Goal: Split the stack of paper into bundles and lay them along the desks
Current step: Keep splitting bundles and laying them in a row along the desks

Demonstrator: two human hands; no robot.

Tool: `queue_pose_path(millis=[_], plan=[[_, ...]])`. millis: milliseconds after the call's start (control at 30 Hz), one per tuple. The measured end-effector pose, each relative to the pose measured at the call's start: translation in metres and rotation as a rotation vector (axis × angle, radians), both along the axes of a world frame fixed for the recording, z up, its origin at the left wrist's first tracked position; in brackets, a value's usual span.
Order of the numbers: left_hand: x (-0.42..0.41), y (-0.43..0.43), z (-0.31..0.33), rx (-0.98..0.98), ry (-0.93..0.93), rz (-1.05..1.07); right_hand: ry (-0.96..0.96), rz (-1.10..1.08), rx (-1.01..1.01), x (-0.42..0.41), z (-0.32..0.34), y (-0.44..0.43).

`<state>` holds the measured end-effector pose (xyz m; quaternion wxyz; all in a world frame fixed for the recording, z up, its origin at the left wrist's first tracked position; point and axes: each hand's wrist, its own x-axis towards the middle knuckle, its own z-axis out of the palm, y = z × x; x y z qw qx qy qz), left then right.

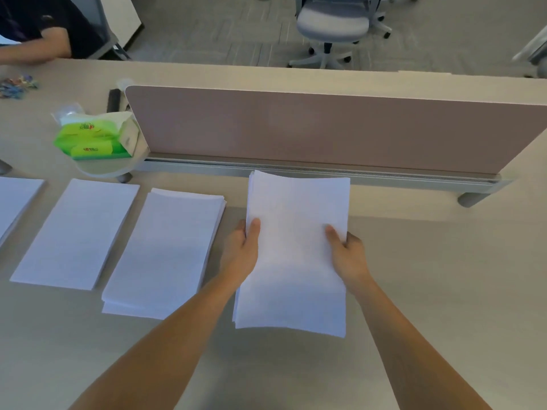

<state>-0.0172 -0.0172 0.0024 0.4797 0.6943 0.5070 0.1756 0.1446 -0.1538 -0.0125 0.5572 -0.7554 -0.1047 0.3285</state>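
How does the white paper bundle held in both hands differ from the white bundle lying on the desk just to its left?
The held white paper bundle is gripped at both edges by the left hand and right hand; the neighbouring white bundle on the beige desk lies untouched. The held bundle points straight towards the brown divider panel; the neighbour slants. The neighbour's sheets are fanned at the near corner. Both are blank white sheets.

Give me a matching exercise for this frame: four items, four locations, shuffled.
Items:
1. tissue pack
2. held bundle
3. office chair
4. colored clips

Locations:
A. far left desk edge
B. floor beyond the divider
C. between both hands
D. small round shelf left of the divider

Pairs: 1-D, 2-C, 3-B, 4-A
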Motion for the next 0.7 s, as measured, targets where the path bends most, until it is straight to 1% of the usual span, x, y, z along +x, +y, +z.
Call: queue_pose_path(millis=[67, 133, 167, 267, 300, 367, 433, 467, 567, 700], plan=[[0.005, 0.006, -0.011, 0.002, 0.098, -0.039, -0.030, -0.021, -0.002, 0.001, -0.005, 0.002], [0.010, 0.007, -0.015, 0.068, 0.136, -0.077, -0.101, -0.021, 0.010, -0.002, -0.006, 0.003], [0.012, 0.008, -0.015, 0.138, 0.103, -0.076, -0.141, -0.030, 0.043, -0.005, -0.005, 0.004], [0.019, 0.010, -0.006, 0.357, -0.119, -0.040, -0.297, -0.119, 0.188, -0.009, 0.008, 0.011], [0.022, 0.013, -0.003, 0.390, -0.164, -0.041, -0.352, -0.147, 0.231, -0.009, 0.014, 0.014], [0.029, 0.018, -0.001, 0.417, -0.194, -0.044, -0.420, -0.156, 0.301, -0.006, 0.021, 0.019], [0.035, 0.020, -0.004, 0.419, -0.203, -0.046, -0.468, -0.133, 0.298, 0.000, 0.017, 0.020], [0.036, 0.021, -0.008, 0.400, -0.191, -0.055, -0.464, -0.116, 0.277, 0.003, 0.011, 0.018], [0.038, 0.019, -0.021, 0.321, -0.129, -0.062, -0.373, -0.109, 0.224, 0.010, -0.007, 0.014], [0.051, 0.017, -0.023, 0.268, -0.155, 0.032, -0.278, -0.170, 0.251, 0.013, -0.009, 0.018]])
